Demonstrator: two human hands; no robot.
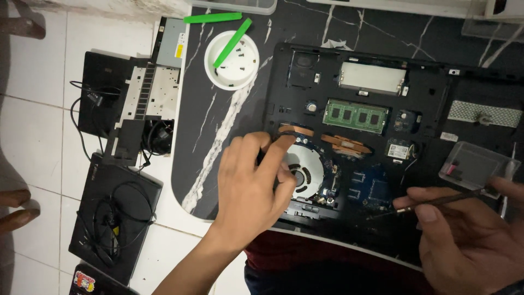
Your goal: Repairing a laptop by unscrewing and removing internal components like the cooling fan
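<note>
An opened black laptop base (436, 104) lies upside down on a dark marble-patterned table (202, 114). Its green memory module (355, 116), copper heat pipes (345, 144) and round cooling fan (303, 169) are exposed. My left hand (251, 186) rests over the fan's left edge, fingers pinching at a black part by the copper pipe. My right hand (464, 235) grips a thin dark screwdriver (431, 203), its tip pointing left toward the blue board (371, 188).
A white round dish (232, 60) holds small screws and a green pry stick (233, 41); another green stick (213, 18) lies above it. A clear plastic tray (472, 164) sits at right. Black laptops, cables and an optical drive lie on the white tiled floor at left.
</note>
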